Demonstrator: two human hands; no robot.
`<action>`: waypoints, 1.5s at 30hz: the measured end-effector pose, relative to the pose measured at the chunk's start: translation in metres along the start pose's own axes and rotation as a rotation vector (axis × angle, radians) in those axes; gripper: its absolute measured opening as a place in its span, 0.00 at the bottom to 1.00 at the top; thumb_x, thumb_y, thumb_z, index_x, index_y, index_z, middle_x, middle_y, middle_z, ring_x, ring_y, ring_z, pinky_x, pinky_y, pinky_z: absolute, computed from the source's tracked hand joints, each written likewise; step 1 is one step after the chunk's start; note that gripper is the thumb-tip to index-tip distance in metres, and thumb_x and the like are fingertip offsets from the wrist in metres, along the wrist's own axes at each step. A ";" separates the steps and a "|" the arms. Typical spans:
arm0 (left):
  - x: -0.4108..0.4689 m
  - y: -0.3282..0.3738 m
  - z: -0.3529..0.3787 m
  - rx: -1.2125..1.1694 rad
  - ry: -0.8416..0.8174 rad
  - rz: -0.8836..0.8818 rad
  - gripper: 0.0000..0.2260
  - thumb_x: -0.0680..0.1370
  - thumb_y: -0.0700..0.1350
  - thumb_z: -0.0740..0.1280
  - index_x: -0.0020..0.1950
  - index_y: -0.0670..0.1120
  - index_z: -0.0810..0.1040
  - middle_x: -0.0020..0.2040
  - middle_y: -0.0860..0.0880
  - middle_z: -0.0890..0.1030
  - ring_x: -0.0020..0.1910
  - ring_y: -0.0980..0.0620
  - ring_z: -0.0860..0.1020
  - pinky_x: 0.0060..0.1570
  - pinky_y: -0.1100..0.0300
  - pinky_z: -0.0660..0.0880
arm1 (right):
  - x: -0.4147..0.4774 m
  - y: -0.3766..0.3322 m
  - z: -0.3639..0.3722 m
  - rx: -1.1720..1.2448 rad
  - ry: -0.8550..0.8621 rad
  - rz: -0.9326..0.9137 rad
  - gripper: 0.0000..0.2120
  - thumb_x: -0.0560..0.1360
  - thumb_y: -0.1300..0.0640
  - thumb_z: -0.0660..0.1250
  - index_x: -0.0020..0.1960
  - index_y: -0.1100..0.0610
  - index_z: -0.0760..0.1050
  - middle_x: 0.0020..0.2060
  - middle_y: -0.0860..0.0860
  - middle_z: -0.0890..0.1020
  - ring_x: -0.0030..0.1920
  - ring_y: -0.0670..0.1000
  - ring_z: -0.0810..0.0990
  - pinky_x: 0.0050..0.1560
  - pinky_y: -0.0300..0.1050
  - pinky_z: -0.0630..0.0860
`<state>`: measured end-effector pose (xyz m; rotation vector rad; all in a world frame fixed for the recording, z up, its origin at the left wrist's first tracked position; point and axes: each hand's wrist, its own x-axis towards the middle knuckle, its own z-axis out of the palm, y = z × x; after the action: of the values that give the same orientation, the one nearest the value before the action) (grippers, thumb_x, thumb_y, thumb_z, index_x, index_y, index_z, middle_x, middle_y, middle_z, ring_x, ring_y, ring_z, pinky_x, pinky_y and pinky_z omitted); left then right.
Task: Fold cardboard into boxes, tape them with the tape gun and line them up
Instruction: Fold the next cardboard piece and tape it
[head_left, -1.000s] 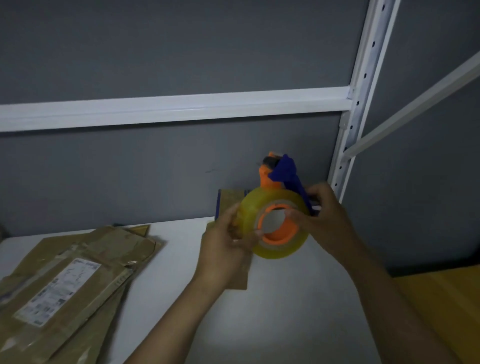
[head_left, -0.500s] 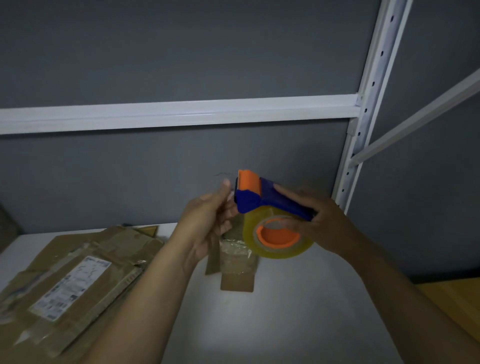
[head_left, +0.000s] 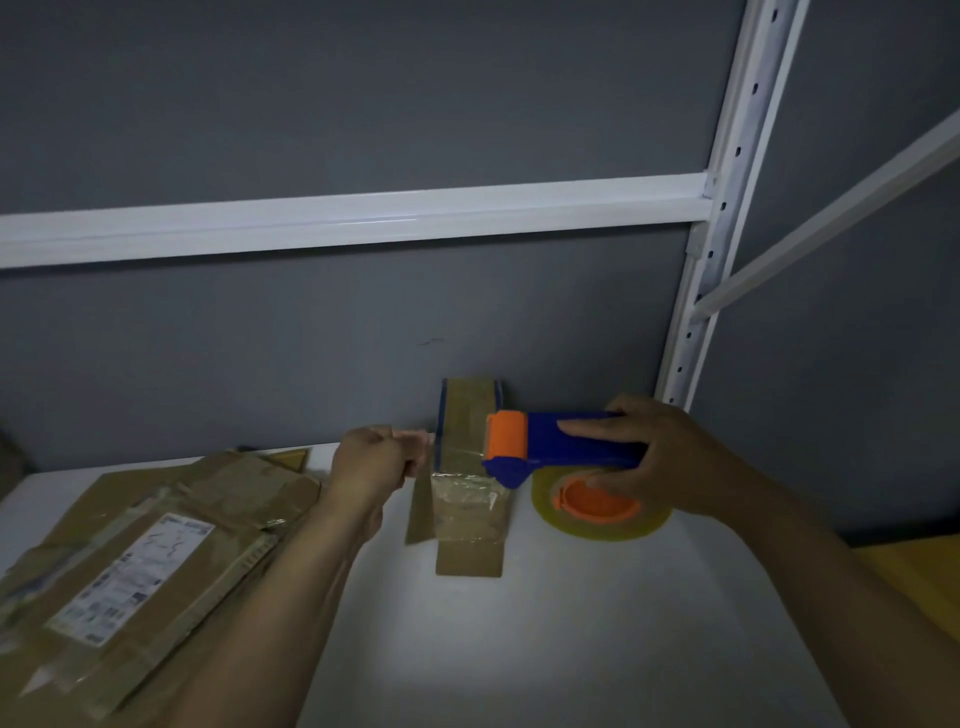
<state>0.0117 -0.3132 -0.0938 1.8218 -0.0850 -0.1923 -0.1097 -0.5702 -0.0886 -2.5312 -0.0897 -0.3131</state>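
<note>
1. Currently, the right hand (head_left: 670, 457) grips the blue plastic handle of the tape gun (head_left: 566, 441), fingers wrapped over the top and forefinger laid straight along it.
2. Its ribbed orange roller points left, just beside the upper face of the small cardboard box (head_left: 470, 519); whether it touches cannot be told.
3. Under the handle hangs the tape roll (head_left: 602, 522), a glossy yellowish ring on an orange hub, low over the table (head_left: 519, 649).
4. That box stands near the back edge of the matte white table, against the grey wall (head_left: 311, 338). It is narrow, with blue-edged sides, wrinkled shiny tape across its front, and plain brown flaps splayed out at the base.
5. The left hand (head_left: 371, 467) is by the box's upper left edge with fingers curled and tips pressed together; what it pinches, if anything, cannot be told.
6. Flattened cardboard sheets (head_left: 218, 509) lie stacked at the table's left, creased and tape-streaked, with a white printed label (head_left: 135, 577) on top.
7. Behind, a white metal rail (head_left: 363, 218) meets a perforated upright (head_left: 727, 208).
</note>
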 end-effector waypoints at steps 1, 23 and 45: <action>0.002 -0.005 0.002 0.039 0.024 -0.009 0.09 0.75 0.37 0.67 0.35 0.40 0.78 0.33 0.42 0.77 0.35 0.47 0.73 0.42 0.54 0.72 | -0.001 0.001 0.003 -0.019 -0.038 0.002 0.29 0.70 0.50 0.75 0.59 0.27 0.63 0.52 0.40 0.71 0.53 0.39 0.72 0.47 0.28 0.70; 0.019 -0.067 0.001 0.394 0.073 0.250 0.22 0.80 0.54 0.62 0.73 0.49 0.68 0.70 0.48 0.73 0.65 0.48 0.74 0.63 0.55 0.70 | 0.000 0.009 0.036 -0.133 -0.110 0.011 0.33 0.72 0.49 0.73 0.73 0.46 0.63 0.55 0.40 0.64 0.58 0.41 0.66 0.50 0.28 0.71; 0.026 -0.082 0.009 1.065 -0.260 0.894 0.45 0.69 0.69 0.65 0.78 0.46 0.59 0.77 0.49 0.61 0.75 0.51 0.61 0.74 0.57 0.53 | -0.023 0.015 0.035 0.010 -0.135 0.109 0.32 0.71 0.50 0.74 0.70 0.40 0.63 0.54 0.43 0.68 0.57 0.45 0.71 0.52 0.37 0.75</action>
<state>0.0318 -0.3052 -0.1778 2.5678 -1.3696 0.3248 -0.1224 -0.5631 -0.1308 -2.5335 -0.0054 -0.0977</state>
